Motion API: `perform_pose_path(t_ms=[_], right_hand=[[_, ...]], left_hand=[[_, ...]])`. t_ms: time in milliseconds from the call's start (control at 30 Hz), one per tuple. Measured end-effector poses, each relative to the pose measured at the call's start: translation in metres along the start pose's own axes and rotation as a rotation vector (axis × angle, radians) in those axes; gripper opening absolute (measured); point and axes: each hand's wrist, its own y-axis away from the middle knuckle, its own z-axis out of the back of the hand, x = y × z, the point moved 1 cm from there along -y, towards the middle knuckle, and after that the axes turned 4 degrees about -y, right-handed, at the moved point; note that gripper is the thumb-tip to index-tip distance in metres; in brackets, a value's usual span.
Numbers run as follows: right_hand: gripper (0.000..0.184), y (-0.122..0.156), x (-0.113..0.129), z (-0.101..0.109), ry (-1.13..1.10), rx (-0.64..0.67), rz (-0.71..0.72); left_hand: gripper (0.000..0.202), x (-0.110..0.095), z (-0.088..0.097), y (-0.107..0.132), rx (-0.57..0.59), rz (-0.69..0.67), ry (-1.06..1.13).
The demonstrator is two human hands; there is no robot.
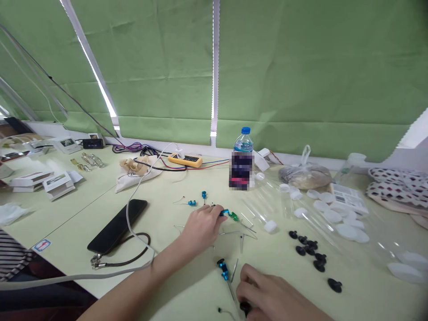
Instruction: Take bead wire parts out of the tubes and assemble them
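My left hand [202, 225] reaches out over the pale green table [160, 267], its fingers closed on a small blue part [224, 212] beside a green one [234, 216]. My right hand [267, 294] lies near the front edge with its fingers curled over a small black piece [245, 307]. Between the hands lies a blue-headed needle-like part [223, 269] among thin metal pins [239, 232]. Two more blue parts [192, 203] stand further back.
A black phone [117, 225] with a lanyard and a white cable lies to the left. Behind stand a water bottle [243, 158] and a yellow meter [185, 159]. To the right lie several black rubber caps [310, 249], white lids [329, 214], clear tubes and a bag [304, 174].
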Motion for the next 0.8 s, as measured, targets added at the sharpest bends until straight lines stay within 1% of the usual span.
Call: perform_pose_path(t_ms=[100,233,333,433,500,567,600,633,667,700,733,767,800], right_hand=[[0.022,0.001,0.002,0.005,-0.066,-0.007,-0.014],[0.017,0.008,0.001,0.016,-0.176,0.005,-0.115],[0.016,0.016,-0.014,0.027,-0.247,-0.023,-0.159],[0.018,0.023,-0.041,0.035,-0.228,-0.051,-0.234],[0.019,0.027,-0.056,0.041,-0.196,-0.087,-0.282],[0.020,0.031,-0.063,0.046,-0.159,-0.143,-0.323],[0.019,0.033,-0.062,0.049,-0.154,-0.160,-0.341],[0.013,0.037,-0.059,0.050,-0.164,-0.158,-0.354],[0.004,0.040,-0.054,0.051,-0.184,-0.129,-0.361],[0.014,0.044,-0.048,0.051,-0.209,-0.076,-0.365],[0.029,0.046,-0.042,0.049,-0.231,-0.007,-0.367],[0.038,0.048,-0.038,0.046,-0.239,0.058,-0.366],[0.041,0.049,-0.035,0.043,-0.236,0.097,-0.353]], left_hand=[[0.019,0.016,0.011,-0.007,0.035,0.040,-0.039],[0.018,0.049,0.028,-0.013,0.105,0.057,-0.078],[0.015,0.073,0.035,-0.010,0.196,0.075,-0.111],[0.010,0.085,0.031,-0.006,0.308,0.062,-0.130],[0.006,0.087,0.025,-0.004,0.349,0.053,-0.147],[0.006,0.084,0.019,-0.004,0.358,0.054,-0.167],[0.007,0.082,0.017,-0.004,0.353,0.057,-0.177],[0.009,0.078,0.016,-0.004,0.342,0.062,-0.186],[0.009,0.074,0.017,-0.005,0.325,0.067,-0.194],[0.007,0.069,0.018,-0.005,0.301,0.073,-0.200],[0.006,0.063,0.021,-0.006,0.271,0.077,-0.203],[0.009,0.056,0.025,-0.006,0.237,0.078,-0.203],[0.016,0.048,0.029,-0.007,0.205,0.071,-0.195]])
